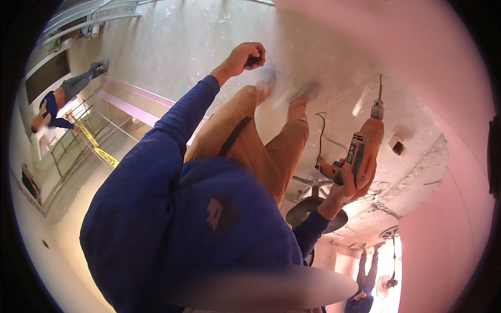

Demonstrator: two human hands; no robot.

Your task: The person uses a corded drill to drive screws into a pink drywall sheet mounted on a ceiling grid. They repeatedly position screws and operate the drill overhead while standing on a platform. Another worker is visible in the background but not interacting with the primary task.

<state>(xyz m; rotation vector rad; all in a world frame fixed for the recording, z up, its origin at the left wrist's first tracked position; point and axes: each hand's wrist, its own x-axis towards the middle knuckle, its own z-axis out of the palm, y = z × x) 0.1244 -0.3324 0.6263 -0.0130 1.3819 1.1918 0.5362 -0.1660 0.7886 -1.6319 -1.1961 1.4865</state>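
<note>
My right hand (348, 189) is wrapped round an orange-and-black corded power drill (368, 145), gripping its body. A long thin bit (380, 87) stands in the chuck, pointing away from me toward the top of the view. Beside the drill's handle a dark cord (322, 128) runs in a loop. My left hand (247, 57) is held out ahead, well apart from the drill, its fingers curled closed. Something dark shows between those fingers, too small to name.
Close on the right rises a pinkish wall (451, 208). A black swivel stool (317, 214) stands by my right forearm. One person (55, 104) is at the left near yellow tape (104, 156); another (360, 302) is at lower right near a fan (387, 283). Metal channels (99, 21) lie upper left.
</note>
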